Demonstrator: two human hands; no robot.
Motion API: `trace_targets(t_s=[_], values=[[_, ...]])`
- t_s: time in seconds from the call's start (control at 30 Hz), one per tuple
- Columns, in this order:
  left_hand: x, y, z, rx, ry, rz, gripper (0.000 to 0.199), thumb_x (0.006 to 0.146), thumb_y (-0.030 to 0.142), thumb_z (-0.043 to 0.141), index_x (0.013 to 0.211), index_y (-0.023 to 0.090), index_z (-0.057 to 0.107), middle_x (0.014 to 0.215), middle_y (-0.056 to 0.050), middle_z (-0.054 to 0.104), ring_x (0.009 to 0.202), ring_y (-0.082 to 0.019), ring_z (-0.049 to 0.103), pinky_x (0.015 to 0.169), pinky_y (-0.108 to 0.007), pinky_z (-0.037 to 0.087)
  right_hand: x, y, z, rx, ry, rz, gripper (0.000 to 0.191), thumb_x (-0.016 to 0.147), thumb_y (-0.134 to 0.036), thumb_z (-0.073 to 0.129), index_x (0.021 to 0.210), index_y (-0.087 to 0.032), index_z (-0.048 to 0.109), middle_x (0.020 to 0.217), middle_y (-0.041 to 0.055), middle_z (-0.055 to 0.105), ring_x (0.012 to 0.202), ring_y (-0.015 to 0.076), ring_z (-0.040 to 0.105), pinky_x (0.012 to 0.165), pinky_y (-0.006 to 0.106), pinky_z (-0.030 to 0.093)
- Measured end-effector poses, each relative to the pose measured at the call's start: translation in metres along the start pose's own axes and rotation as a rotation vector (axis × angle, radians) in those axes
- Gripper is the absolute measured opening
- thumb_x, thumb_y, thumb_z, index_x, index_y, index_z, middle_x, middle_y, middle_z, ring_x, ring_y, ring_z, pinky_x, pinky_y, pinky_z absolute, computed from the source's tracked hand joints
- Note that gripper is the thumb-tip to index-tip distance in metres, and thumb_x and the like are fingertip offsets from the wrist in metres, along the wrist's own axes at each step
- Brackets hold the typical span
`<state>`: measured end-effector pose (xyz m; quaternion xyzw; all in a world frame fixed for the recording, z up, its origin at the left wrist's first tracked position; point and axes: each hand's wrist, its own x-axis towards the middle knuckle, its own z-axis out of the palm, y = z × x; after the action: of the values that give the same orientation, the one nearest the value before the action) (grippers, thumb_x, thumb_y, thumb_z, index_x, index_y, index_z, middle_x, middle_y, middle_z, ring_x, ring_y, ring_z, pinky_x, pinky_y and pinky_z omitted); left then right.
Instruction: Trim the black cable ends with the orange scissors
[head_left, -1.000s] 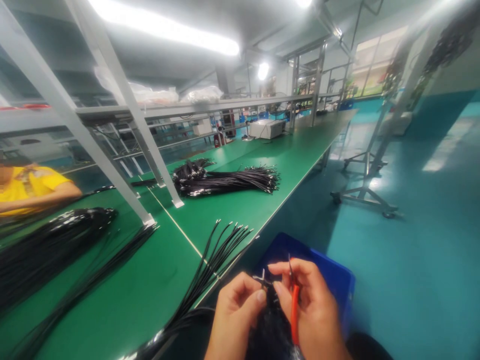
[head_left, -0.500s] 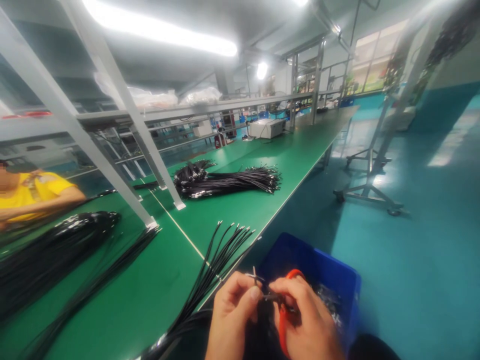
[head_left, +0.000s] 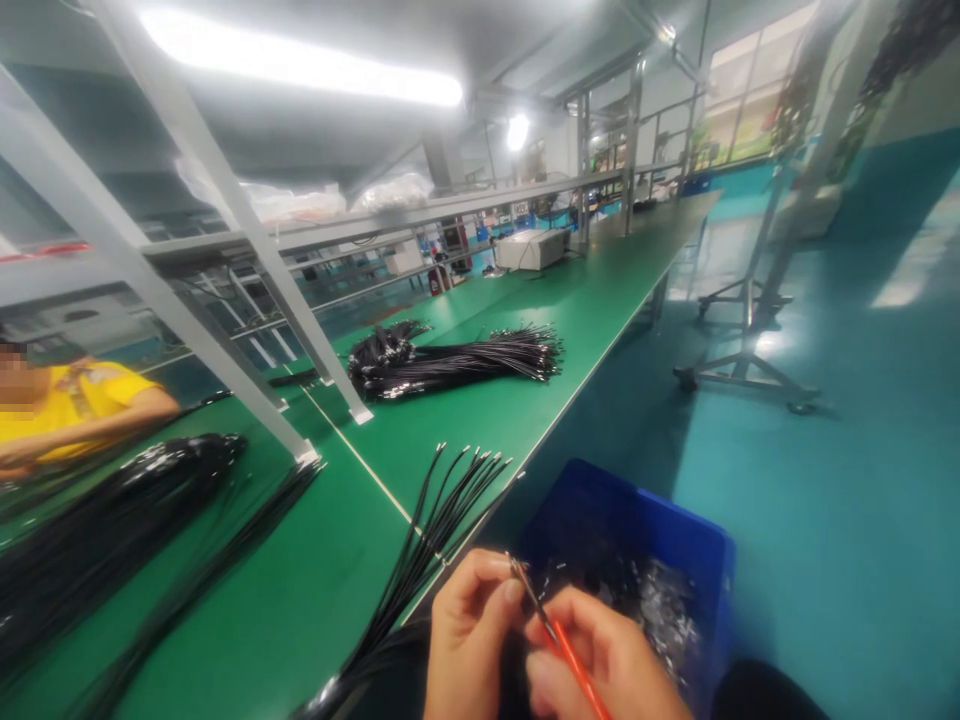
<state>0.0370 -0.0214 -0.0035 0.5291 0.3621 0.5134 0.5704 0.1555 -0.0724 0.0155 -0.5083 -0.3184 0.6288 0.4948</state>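
Note:
My left hand [head_left: 472, 625] is closed in a pinch at the near edge of the green bench, with the tip of a thin cable [head_left: 510, 561] just showing at its fingers. My right hand [head_left: 600, 650] is closed around red-handled scissors [head_left: 574, 665]. Their narrow metal blades point up and left, reaching the left fingertips. Whether the blades touch the cable cannot be made out. A bundle of black cables [head_left: 405, 570] with pale metallic tips lies on the bench beside my left hand and passes behind it.
A blue bin [head_left: 709, 535] holding small, shiny scraps stands below my right hand. More black cable bundles [head_left: 457, 365] lie on the green bench [head_left: 330, 560]. Grey posts [head_left: 300, 340] rise from it. At left sits a person in a yellow top [head_left: 97, 400]. A wheeled stand [head_left: 742, 370] is at right.
The scissors have turned in my right hand: their handle loops showed before, and now they appear edge-on with blades up at my left fingertips. More of the bin's contents shows.

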Motion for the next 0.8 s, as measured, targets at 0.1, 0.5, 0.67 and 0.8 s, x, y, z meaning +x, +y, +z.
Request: trace_targets(t_s=[0.1, 0.5, 0.67, 0.8], values=[[-0.001, 0.002, 0.001, 0.043, -0.013, 0.011, 0.006, 0.077, 0.022, 0.071, 0.072, 0.020, 0.069, 0.072, 0.002, 0.065, 0.069, -0.012, 0.059, 0.066, -0.019, 0.049, 0.002, 0.000, 0.002, 0.011, 0.021, 0.019, 0.016, 0.059, -0.023, 0.065, 0.070, -0.019, 0.053, 0.049, -0.0066, 0.056, 0.046, 0.0087, 0.051, 0.044, 0.020, 0.035], [0.001, -0.002, 0.005, 0.137, -0.019, -0.030, 0.005, 0.078, 0.021, 0.068, 0.074, 0.019, 0.068, 0.068, 0.003, 0.066, 0.060, -0.011, 0.058, 0.057, -0.016, 0.047, 0.004, -0.001, -0.001, -0.101, 0.089, 0.053, 0.014, 0.062, -0.023, 0.063, 0.071, -0.019, 0.053, 0.047, -0.0065, 0.056, 0.043, 0.0083, 0.051, 0.039, 0.017, 0.031], [0.001, -0.001, 0.006, 0.158, -0.024, -0.023, 0.006, 0.079, 0.020, 0.066, 0.073, 0.019, 0.068, 0.068, 0.002, 0.065, 0.061, -0.011, 0.057, 0.056, -0.017, 0.045, 0.004, -0.005, -0.004, -0.166, 0.079, 0.082, 0.014, 0.064, -0.023, 0.063, 0.071, -0.019, 0.051, 0.044, -0.0086, 0.053, 0.039, 0.0061, 0.045, 0.036, 0.016, 0.028], [0.003, -0.003, 0.007, 0.163, -0.002, -0.024, 0.005, 0.077, 0.020, 0.067, 0.072, 0.018, 0.068, 0.066, 0.002, 0.064, 0.059, -0.011, 0.055, 0.055, -0.017, 0.044, 0.005, -0.004, -0.008, -0.143, 0.030, 0.115, 0.017, 0.066, -0.027, 0.064, 0.070, -0.021, 0.049, 0.041, -0.0089, 0.051, 0.033, 0.0045, 0.036, 0.032, 0.015, 0.022]])
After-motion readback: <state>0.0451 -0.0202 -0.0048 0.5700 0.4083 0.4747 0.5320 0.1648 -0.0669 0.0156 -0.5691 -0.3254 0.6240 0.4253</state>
